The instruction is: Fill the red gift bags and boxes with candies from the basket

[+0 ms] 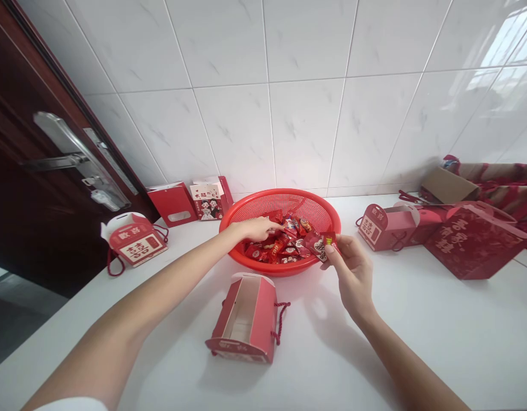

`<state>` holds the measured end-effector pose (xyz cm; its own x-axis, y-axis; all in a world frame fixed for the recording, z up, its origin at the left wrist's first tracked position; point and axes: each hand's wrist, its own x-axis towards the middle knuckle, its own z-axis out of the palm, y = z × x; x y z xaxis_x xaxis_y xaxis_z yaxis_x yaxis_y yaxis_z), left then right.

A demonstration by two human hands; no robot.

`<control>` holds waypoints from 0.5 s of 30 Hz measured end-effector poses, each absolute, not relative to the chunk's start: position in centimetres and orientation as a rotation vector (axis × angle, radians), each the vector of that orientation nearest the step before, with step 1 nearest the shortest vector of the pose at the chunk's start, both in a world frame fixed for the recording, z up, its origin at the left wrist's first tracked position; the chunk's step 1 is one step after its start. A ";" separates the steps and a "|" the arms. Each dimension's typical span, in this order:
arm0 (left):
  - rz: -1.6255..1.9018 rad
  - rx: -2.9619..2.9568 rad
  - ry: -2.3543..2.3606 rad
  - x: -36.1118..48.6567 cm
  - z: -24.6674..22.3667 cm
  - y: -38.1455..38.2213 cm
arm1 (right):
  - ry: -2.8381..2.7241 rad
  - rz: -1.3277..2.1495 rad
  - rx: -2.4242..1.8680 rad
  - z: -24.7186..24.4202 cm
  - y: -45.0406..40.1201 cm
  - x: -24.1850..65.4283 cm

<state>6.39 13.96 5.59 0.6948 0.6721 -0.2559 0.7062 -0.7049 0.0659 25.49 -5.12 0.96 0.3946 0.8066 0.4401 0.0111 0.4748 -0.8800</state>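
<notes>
Bright glare on the tiles (pixel 498 45), soft shadows under the hands (pixel 353 274).

My left hand (pixel 254 228) reaches over a round red plastic mesh basket (pixel 280 193), above the red-wrapped sweets (pixel 284 245) heaped inside it; my right hand (pixel 353 274) pinches a red foil-wrapped sweet (pixel 325 245) just beside the basket; nearer me, between my arms, stands an open red cardboard gift box (pixel 246 319) on a white counter (pixel 417 342); a second red gift box (pixel 137 240) sits to my left; beyond it, against a white tiled wall (pixel 267 114), stands a red paper bag (pixel 171 204); to my right, a third red gift box (pixel 387 225) stands beside a large red paper gift bag (pixel 473 242).
</notes>
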 end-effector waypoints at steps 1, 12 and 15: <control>-0.341 2.740 1.085 6.4 5.6 14.0 | -1.053 0.616 -0.955 0.9 -5.1 25.5; -0.200 2.763 1.102 6.4 5.3 14.5 | -1.038 0.629 -0.936 1.0 -5.1 25.5; -0.089 2.756 1.184 6.1 5.3 15.4 | -1.040 0.632 -0.938 1.0 -5.1 25.5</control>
